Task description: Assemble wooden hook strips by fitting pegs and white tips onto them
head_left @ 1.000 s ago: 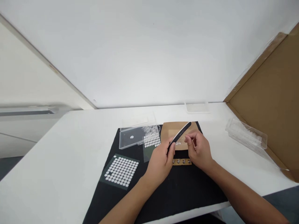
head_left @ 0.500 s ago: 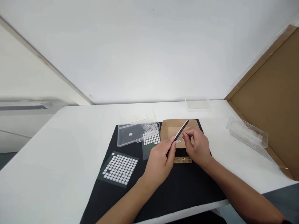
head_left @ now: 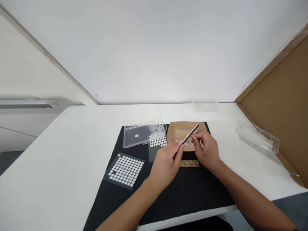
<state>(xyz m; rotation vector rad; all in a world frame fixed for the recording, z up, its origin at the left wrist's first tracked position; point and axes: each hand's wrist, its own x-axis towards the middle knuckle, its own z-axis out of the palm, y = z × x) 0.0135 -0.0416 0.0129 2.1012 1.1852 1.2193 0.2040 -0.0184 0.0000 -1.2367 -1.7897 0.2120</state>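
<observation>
My left hand (head_left: 166, 162) is closed on a thin, flat black-and-white strip (head_left: 191, 132), its kind unclear, which slants up to the right. My right hand (head_left: 205, 148) pinches close beside the strip; whatever is between its fingertips is too small to make out. Beneath both hands sits a shallow brown cardboard tray (head_left: 173, 131) with a few small white bits in it. Just in front of the tray lies a brown strip with several small metal parts (head_left: 191, 163).
A sheet of white round stickers (head_left: 126, 170) lies left on the black mat (head_left: 187, 195), a second sheet (head_left: 154, 154) behind it. A clear plastic case (head_left: 134, 138) holds white slivers. Clear boxes (head_left: 258, 138) stand right, by a cardboard panel (head_left: 279, 86); another clear tray (head_left: 206, 108) is at the wall.
The strip has turned slightly, showing more of its white face. My right fingertips have come in against its lower side. The whole view has shifted a little.
</observation>
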